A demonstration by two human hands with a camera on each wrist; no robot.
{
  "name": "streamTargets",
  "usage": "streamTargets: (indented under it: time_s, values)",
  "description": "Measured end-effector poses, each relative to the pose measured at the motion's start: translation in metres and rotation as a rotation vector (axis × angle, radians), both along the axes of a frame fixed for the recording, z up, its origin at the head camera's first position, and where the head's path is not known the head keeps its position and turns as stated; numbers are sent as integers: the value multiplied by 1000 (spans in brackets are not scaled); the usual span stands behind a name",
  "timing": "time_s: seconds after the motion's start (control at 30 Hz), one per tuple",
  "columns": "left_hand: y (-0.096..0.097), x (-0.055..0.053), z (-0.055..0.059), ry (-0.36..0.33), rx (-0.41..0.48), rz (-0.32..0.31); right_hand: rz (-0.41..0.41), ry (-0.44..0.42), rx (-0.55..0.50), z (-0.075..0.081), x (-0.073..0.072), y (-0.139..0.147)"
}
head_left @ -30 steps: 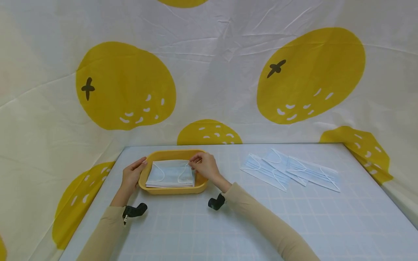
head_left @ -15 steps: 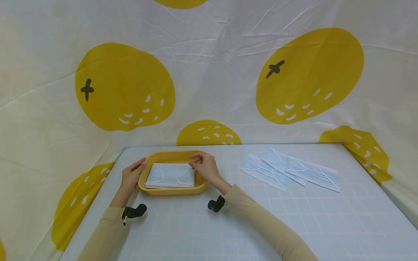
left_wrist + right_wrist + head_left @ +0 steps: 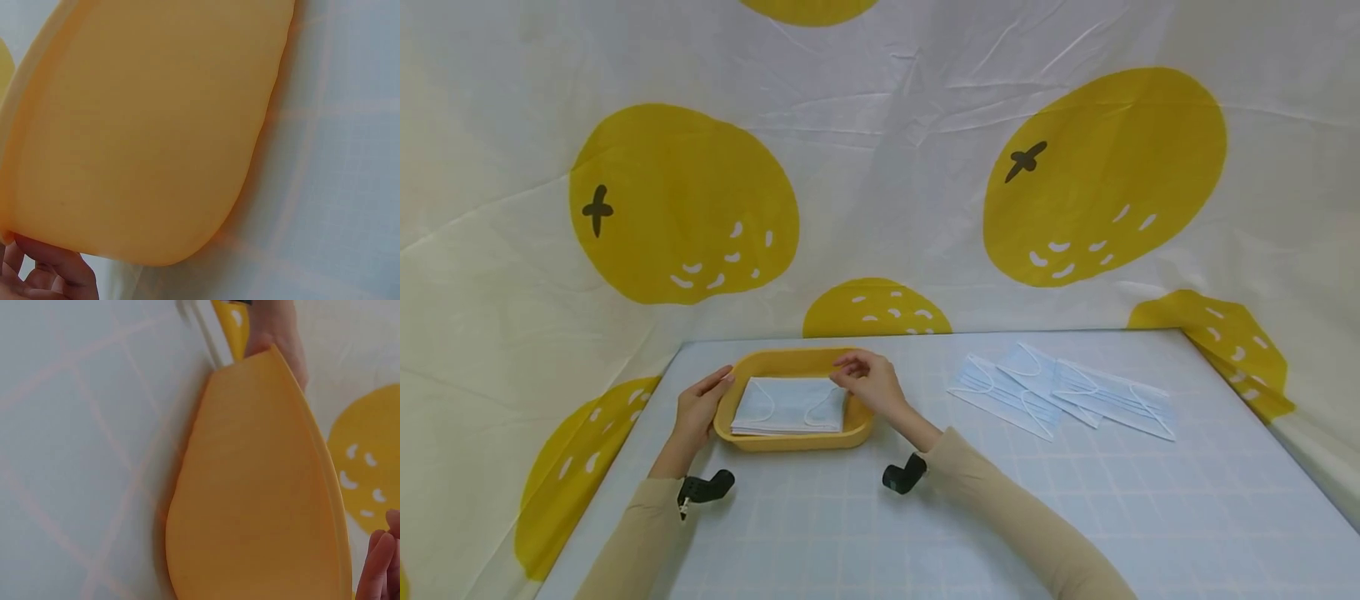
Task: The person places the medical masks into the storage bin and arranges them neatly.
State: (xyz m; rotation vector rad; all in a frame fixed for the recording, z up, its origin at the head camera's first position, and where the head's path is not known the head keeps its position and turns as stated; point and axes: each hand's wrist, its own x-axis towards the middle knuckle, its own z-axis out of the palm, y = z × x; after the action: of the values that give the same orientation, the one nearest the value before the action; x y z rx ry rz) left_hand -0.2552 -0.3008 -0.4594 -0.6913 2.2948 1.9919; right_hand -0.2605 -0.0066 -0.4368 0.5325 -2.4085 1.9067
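A yellow plastic tray with rounded corners sits on the table, holding a neat stack of light blue face masks. White ear loops lie curved on the top mask. My left hand grips the tray's left rim between thumb and fingers; in the left wrist view, fingers bend under that rim. Above the stack's right back corner hovers my right hand, its fingers loosely bent with nothing visible between them. From the right wrist camera, its fingertips show beyond the tray rim.
Several loose face masks lie overlapping on the table to the right of the tray. A pale checked cloth covers the table. Behind it hangs a white curtain with yellow fruit shapes. Black wrist cameras stick out from both sleeves.
The top mask's raised back edge has come down flat onto the stack, and the right hand's fingers have let go of it. The left hand stays on the rim. The head view has shifted slightly.
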Motion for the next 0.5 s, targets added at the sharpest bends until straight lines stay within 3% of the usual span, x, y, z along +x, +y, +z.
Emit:
streamTargets:
  time_s: [0.5]
  values:
    - [0,1,-1,-7,-19,-3,37,72,34,2,10,25]
